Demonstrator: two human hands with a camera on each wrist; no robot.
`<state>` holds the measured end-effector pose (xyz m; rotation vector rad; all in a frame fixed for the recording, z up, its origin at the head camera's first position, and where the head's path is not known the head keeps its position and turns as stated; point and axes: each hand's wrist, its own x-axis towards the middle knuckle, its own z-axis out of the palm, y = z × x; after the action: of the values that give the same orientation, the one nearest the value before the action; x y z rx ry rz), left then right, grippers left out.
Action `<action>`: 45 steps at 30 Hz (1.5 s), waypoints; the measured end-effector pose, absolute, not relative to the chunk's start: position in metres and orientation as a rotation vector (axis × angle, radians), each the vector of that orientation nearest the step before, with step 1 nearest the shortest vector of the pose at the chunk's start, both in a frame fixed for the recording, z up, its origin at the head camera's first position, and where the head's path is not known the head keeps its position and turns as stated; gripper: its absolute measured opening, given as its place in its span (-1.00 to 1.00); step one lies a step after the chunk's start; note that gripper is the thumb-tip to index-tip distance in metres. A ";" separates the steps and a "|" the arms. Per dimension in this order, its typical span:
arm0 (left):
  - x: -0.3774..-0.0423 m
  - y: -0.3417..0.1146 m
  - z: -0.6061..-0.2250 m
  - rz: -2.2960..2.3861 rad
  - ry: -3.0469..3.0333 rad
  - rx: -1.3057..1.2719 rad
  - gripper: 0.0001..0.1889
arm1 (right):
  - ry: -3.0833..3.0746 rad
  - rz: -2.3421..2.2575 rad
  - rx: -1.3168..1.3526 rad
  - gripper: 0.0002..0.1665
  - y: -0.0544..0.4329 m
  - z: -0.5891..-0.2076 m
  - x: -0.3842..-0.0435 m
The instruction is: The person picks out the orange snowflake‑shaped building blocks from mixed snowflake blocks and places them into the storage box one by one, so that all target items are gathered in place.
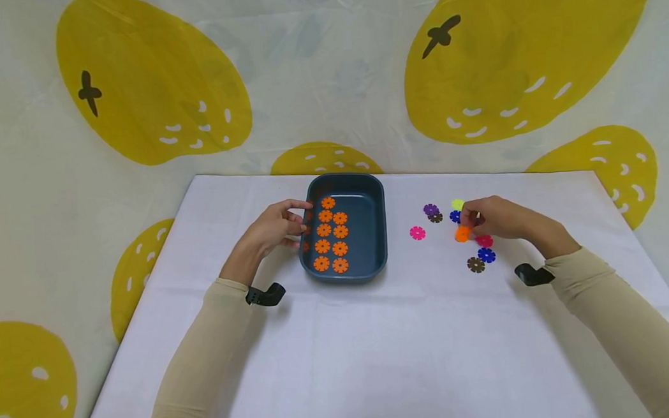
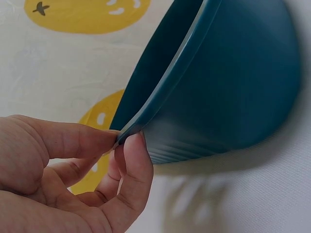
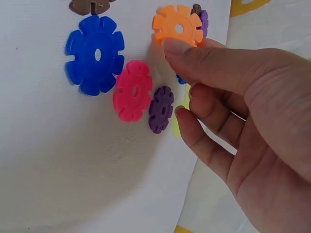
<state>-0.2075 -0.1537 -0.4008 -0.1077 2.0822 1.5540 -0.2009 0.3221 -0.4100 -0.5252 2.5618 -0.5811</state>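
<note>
My left hand [image 1: 274, 228] pinches the left rim of a dark blue rectangular tub [image 1: 373, 232], thumb at the rim's edge and fingers against the outer wall. Inside it, several orange notched discs [image 1: 340, 231] lie in two columns along the left half. Between thumb and fingers of my right hand [image 1: 498, 217] is another orange notched disc [image 3: 165, 23], held over a loose group on the table. Close to that hand lie a blue disc [image 3: 86, 58], a pink disc [image 3: 132, 92] and a purple disc [image 3: 160, 109]. A yellow disc [image 1: 457, 204] is partly hidden behind the hand.
Left of the right hand lie a pink disc [image 1: 418, 232], a purple disc [image 1: 430, 210] and a brown disc [image 1: 435, 218]. Another brown disc [image 1: 476, 265] is nearest the front. A white cloth [image 1: 344, 362] covers the table; a lemon-patterned curtain [image 1: 326, 75] hangs behind.
</note>
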 end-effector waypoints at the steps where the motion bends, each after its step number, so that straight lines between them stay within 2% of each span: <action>1: -0.208 -0.154 -0.401 1.554 2.082 -0.108 -0.45 | 2.561 -0.580 -0.528 -0.81 0.322 -0.410 -0.201; 8: -0.207 -0.154 -0.401 1.559 2.077 -0.093 -0.45 | 2.546 -0.641 -0.542 -0.79 0.323 -0.411 -0.199; 15: -0.208 -0.154 -0.401 1.564 2.078 -0.092 -0.46 | 2.515 -0.648 -0.571 -0.96 0.323 -0.412 -0.198; 21: -0.209 -0.155 -0.400 1.559 2.076 -0.092 -0.45 | 2.527 -0.589 -0.582 -0.85 0.320 -0.410 -0.201; 45: -0.207 -0.153 -0.397 1.554 2.064 -0.108 -0.45 | 2.498 -0.668 -0.805 -0.76 0.294 -0.387 -0.205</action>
<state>-0.2075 -0.1533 -0.3975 -0.1080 2.0642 1.5541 -0.2052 0.2938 -0.3870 -0.8053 2.4978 -0.6682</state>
